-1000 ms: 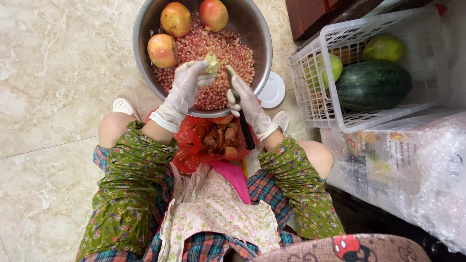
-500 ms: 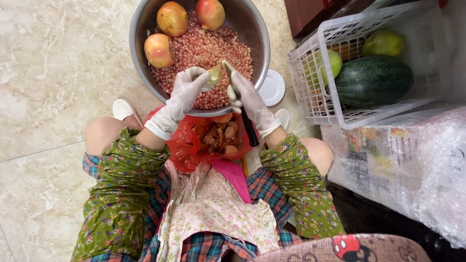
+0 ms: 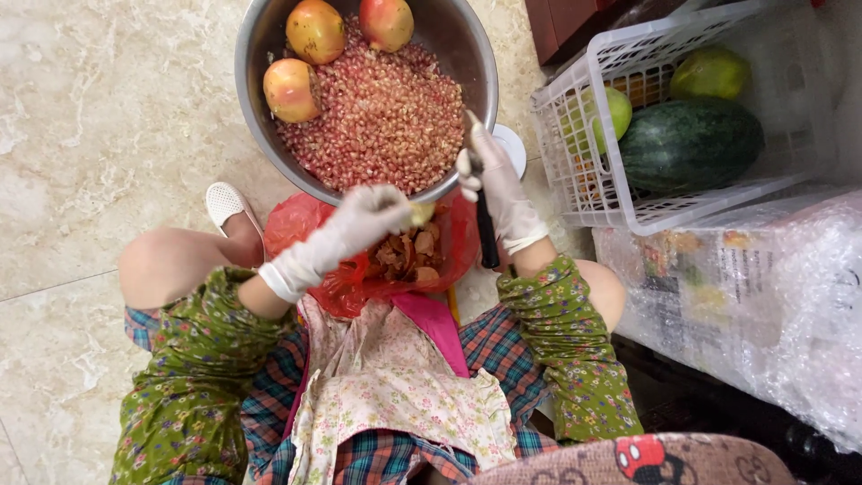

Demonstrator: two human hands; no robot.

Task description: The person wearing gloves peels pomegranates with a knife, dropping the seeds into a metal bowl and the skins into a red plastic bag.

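A steel bowl (image 3: 256, 108) on the floor holds a heap of red pomegranate seeds (image 3: 382, 121) and three whole pomegranates (image 3: 316, 30). My left hand (image 3: 373, 220), in a white glove, holds a pale piece of pomegranate peel (image 3: 420, 213) over a red plastic bag (image 3: 305, 224) that contains brown peel scraps (image 3: 406, 256). My right hand (image 3: 494, 180), also gloved, grips a black-handled knife (image 3: 486, 235) at the bowl's near rim, handle pointing toward my lap.
A white plastic basket (image 3: 584, 180) at right holds a dark green watermelon (image 3: 690, 144) and green fruits. Clear wrapped packages (image 3: 763, 305) lie below it. A white lid (image 3: 512, 144) sits by the bowl. A white shoe (image 3: 224, 202) rests on the marble floor.
My left hand has pulled back from over the seeds to above the red bag, carrying the peel piece. My right hand stays at the bowl's rim with the knife.
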